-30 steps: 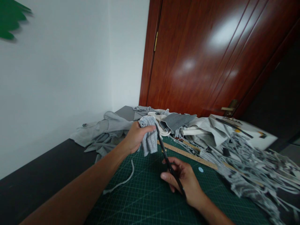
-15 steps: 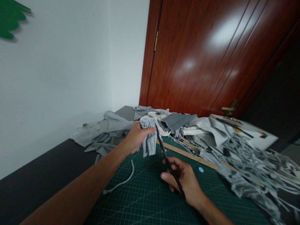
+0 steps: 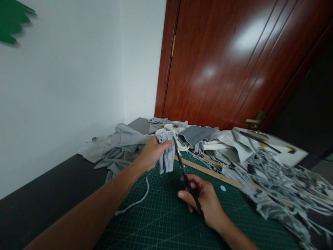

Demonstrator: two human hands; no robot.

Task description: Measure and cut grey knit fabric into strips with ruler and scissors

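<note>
My left hand (image 3: pixel 154 152) is closed on a folded piece of light grey ribbed knit fabric (image 3: pixel 167 160), with the thumb across its front. The fabric hangs above the green cutting mat (image 3: pixel 161 222), its lower end loose. My right hand (image 3: pixel 201 198) grips slim black scissors (image 3: pixel 186 177), seen almost edge-on. Their tip meets the right upper edge of the fabric; whether the blades are apart does not show. A thin pale grey strip (image 3: pixel 144 197) lies curved on the mat below my left hand.
A wooden ruler (image 3: pixel 208 171) crosses the mat behind the scissors. Grey and white cloth (image 3: pixel 122 139) is heaped at the back and left. Tangled fabric strips (image 3: pixel 281 180) cover the right side. A small pale blue disc (image 3: pixel 223 188) rests near my right hand.
My left hand and the fabric have shifted very slightly to the right. The scissors and my right hand stay almost in place.
</note>
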